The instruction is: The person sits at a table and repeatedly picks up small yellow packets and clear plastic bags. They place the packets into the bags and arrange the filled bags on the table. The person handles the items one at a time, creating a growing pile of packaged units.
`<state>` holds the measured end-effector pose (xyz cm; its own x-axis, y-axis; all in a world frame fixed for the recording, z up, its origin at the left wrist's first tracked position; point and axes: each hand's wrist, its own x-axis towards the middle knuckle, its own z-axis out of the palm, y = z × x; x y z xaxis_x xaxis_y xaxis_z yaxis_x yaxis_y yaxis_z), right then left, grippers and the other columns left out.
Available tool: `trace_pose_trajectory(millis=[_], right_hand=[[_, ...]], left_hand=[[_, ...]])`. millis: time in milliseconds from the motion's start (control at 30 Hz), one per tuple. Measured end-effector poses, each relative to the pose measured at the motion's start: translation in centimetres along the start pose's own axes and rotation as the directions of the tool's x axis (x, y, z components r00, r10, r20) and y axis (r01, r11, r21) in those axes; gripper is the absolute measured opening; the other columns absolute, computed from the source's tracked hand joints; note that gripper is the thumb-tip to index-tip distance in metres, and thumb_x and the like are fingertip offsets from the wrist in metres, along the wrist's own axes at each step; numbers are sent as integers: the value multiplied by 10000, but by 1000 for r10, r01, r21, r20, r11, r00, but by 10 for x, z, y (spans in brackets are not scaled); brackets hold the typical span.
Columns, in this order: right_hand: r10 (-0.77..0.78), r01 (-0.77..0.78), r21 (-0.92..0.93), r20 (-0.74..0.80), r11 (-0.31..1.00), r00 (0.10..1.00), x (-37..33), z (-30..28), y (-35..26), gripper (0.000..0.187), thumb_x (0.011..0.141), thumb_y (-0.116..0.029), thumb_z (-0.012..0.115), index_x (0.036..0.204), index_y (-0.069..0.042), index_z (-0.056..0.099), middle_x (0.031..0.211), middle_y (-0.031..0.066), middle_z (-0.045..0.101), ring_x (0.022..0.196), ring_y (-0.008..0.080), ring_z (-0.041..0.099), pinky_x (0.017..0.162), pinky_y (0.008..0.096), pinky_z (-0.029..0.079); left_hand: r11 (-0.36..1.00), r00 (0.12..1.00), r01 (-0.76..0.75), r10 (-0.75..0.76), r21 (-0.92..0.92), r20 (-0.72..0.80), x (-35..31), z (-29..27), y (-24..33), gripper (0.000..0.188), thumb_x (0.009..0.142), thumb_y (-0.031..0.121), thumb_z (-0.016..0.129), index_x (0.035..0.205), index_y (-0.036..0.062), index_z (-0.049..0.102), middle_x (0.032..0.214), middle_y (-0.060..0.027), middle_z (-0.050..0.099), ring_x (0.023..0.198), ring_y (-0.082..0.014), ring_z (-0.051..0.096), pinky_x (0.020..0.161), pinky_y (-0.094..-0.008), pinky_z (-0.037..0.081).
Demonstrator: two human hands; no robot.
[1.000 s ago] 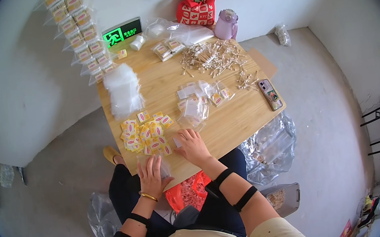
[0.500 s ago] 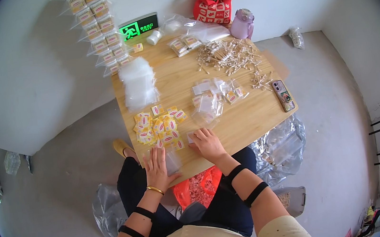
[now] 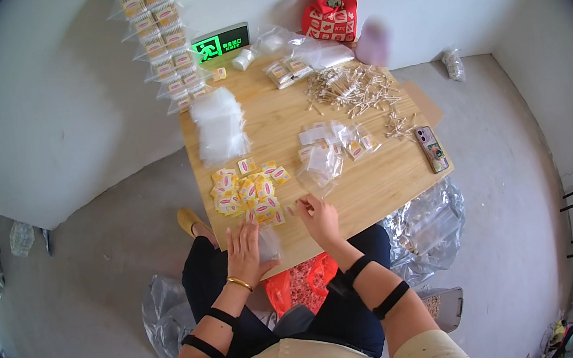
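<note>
My left hand lies with stretched fingers at the table's near edge, its side against a small stack of clear plastic bags. Just beyond its fingertips is a loose heap of small yellow-and-white printed cards. My right hand is raised a little to the right, thumb and fingers pressed together. A small pale sliver shows by its fingertips; what it is, I cannot make out. Past this hand lie several crumpled clear bags, some with cards inside.
Loose cotton swabs are piled at the back right, with a phone at the right edge. Clear bags lie at the left. Behind stand a tall stack of packed swabs, an exit sign, a red bag and a purple bottle.
My right hand has lifted off the table, its fingers closing together; the white card under them no longer shows plainly. My left hand stays by the clear bags. The whole view has shifted slightly.
</note>
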<state>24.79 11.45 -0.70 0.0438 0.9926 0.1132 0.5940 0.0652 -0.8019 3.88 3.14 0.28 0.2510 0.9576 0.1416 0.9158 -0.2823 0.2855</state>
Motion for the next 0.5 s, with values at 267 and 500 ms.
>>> trace_pose_trajectory(millis=[267,500], right_hand=[[-264,180,-477,-115,861,958,25,-12,-2,260,783,-225,674,1008,-101,633,986,87,584,973,281,544,844,401,422],[-227,174,-534,-35,827,973,22,-34,38,213,781,-176,668,971,-87,632,1002,96,572,982,290,520,842,408,408]], left_hand=[[1000,1000,7,-7,-12,17,-8,-3,4,1104,573,417,846,1438,61,261,1435,-133,349,1368,-332,297,1164,-547,111],[995,999,7,-4,-95,33,-7,-15,21,1052,602,367,847,1440,87,276,1434,-144,341,1372,-335,284,1153,-556,133]])
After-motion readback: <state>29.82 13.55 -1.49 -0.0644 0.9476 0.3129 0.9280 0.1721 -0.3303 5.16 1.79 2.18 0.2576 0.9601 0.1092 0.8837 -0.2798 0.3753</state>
